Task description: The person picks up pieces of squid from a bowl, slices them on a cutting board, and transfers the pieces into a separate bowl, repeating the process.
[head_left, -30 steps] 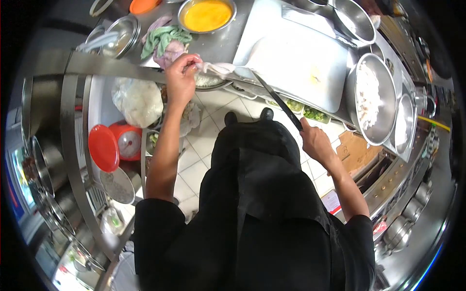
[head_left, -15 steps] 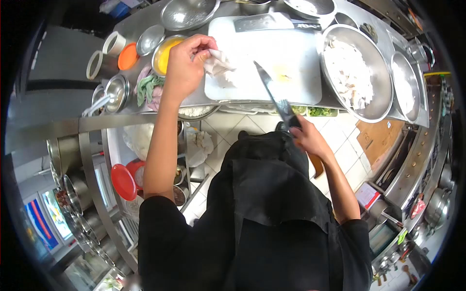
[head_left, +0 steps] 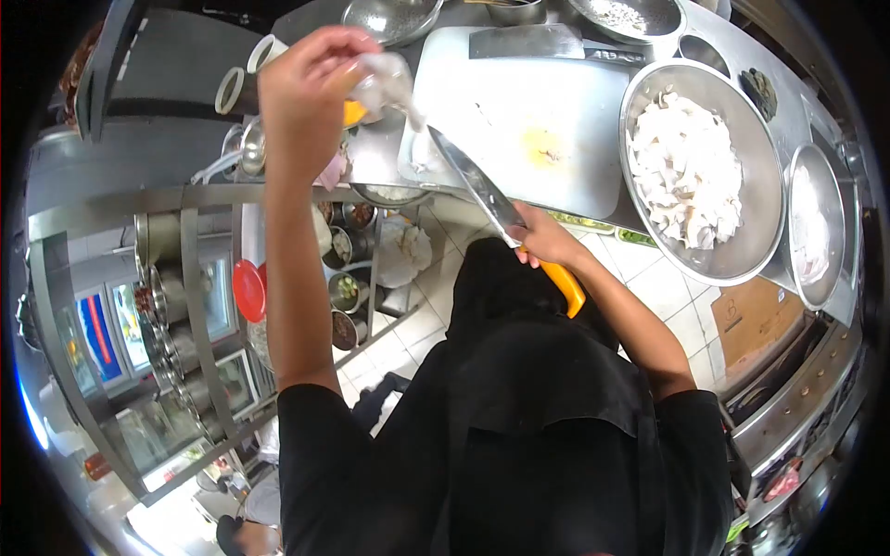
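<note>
My left hand [head_left: 311, 88] is raised over the left side of the white cutting board [head_left: 505, 116], fingers pinched on a limp, whitish piece of flesh [head_left: 382, 85] that dangles toward the board. In my right hand [head_left: 545, 237] is a long knife [head_left: 475, 183] with a yellow-orange handle, held at the board's front edge. Its blade points up and left, the tip close to the dangling end of the piece. A yellowish wet patch with small scraps [head_left: 547, 148] marks the board. To the right stands a large steel bowl [head_left: 765, 199] of cut white pieces [head_left: 686, 171].
A cleaver [head_left: 527, 43] lies along the board's far edge. Steel bowls stand behind it, including a colander [head_left: 394, 23]. Another steel bowl [head_left: 834, 204] sits at far right. Below left, a metal rack [head_left: 190, 306] holds several pots and a red lid [head_left: 248, 290].
My left hand has lifted up and left with the whitish piece, which now hangs off the board. The knife has shifted left with its handle turned into sight. The whole view has shifted.
</note>
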